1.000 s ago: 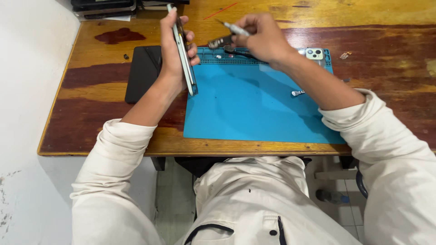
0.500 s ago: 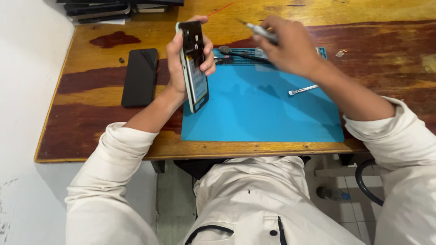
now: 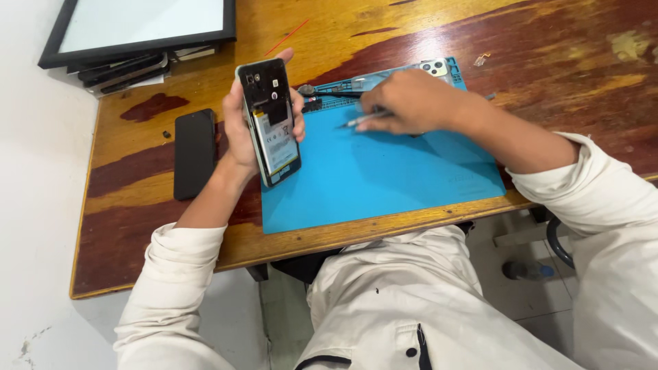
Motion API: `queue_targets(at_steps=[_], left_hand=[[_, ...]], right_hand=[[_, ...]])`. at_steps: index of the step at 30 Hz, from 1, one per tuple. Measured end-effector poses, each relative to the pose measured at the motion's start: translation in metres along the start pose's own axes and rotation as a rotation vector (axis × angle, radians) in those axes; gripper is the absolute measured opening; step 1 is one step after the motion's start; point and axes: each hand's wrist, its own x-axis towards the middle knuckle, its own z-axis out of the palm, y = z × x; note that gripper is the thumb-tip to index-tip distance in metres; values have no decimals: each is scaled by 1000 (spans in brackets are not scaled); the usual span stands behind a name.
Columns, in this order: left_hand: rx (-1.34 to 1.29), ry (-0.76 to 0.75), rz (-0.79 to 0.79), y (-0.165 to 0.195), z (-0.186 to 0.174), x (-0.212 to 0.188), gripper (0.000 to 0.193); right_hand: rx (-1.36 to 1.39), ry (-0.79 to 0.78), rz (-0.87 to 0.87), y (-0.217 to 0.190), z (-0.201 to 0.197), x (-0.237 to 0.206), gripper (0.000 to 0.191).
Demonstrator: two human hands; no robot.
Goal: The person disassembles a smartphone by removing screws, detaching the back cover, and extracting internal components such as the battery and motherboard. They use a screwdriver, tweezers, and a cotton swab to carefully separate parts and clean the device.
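Observation:
My left hand [image 3: 238,130] holds an opened smartphone [image 3: 271,122] upright above the left edge of the blue work mat [image 3: 384,178]; its back cover is off and the battery and dark boards show. My right hand [image 3: 404,101] rests low over the mat's upper middle, fingers closed on a thin silver tool [image 3: 360,120] whose tip points left toward the phone. A pair of dark tweezers [image 3: 329,90] lies on the mat's top edge between the two hands.
A black phone [image 3: 195,153] lies flat on the wooden table left of the mat. A framed white panel [image 3: 140,27] and stacked dark items sit at the back left. A pale phone back cover [image 3: 434,67] lies at the mat's top right.
The left hand turned the phone so its open inside faces up. The right hand came down from above the mat's top edge and now rests on the mat with the tool.

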Motion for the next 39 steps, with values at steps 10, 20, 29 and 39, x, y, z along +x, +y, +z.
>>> queue_targets(at_steps=[10,20,29,39], left_hand=[[138,53,-112,16,-20,3,98],[98,33,-99,8,-15,1,101],[124,23,-92,6,-15,4,100],[-112,-108,-310,-5,12,-6,77]], right_hand=[[15,-60,-42,-8,15,-4,39],[-20,-31,2,-2,21,-5,37],[-26,-31,23,5,23,-6,37],[215,420,-66,-16,22,-14,21]])
